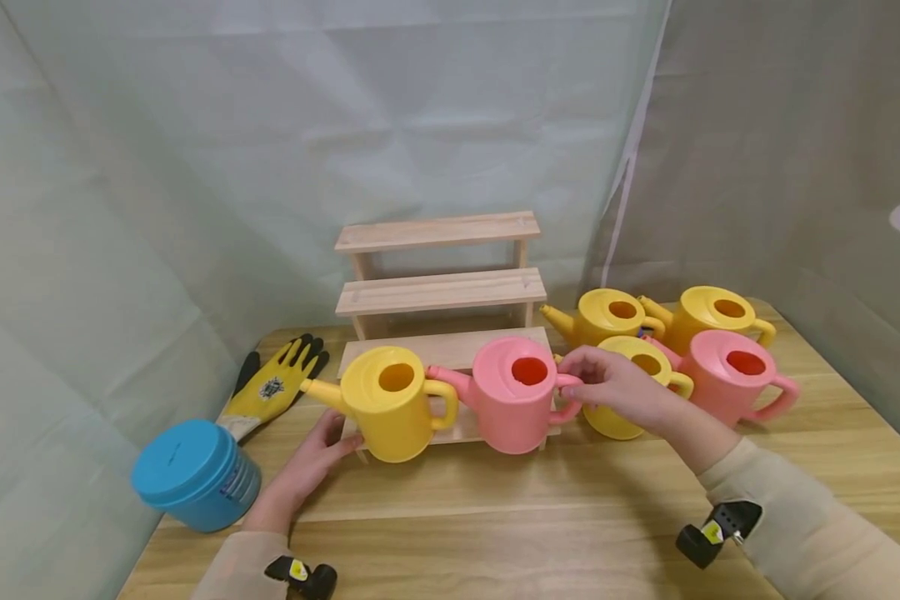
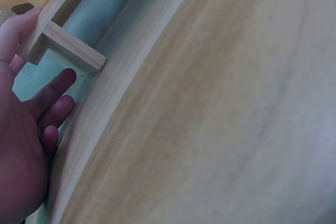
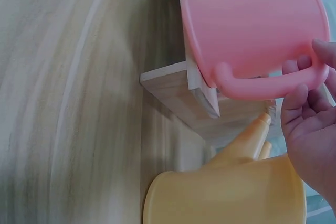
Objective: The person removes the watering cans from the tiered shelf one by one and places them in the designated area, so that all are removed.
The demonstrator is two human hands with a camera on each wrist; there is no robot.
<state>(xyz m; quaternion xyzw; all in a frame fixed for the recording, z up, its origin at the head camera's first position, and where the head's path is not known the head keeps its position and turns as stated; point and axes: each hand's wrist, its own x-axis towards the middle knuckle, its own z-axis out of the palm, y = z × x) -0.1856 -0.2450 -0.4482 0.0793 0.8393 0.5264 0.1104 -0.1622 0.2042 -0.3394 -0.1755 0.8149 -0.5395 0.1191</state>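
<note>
On the head: looking forward and down, from above and behind the left hand (image 1: 309,460) and the right hand (image 1: 622,387), far enough to take in both. On the left wrist: looking very near, past this hand to the wooden stand (image 2: 76,48), low along the tabletop (image 2: 210,108). On the right wrist: looking closely, turned almost sideways, at the pink watering can (image 3: 257,24) in that hand. Shared with the head view: the stand's end beside the left hand, and the can at the right hand.

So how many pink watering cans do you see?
2: a pink plastic watering can on the pale wooden stepped stand, gripped by the right hand; a second pink can on the wood-grain table, farther right.
</note>
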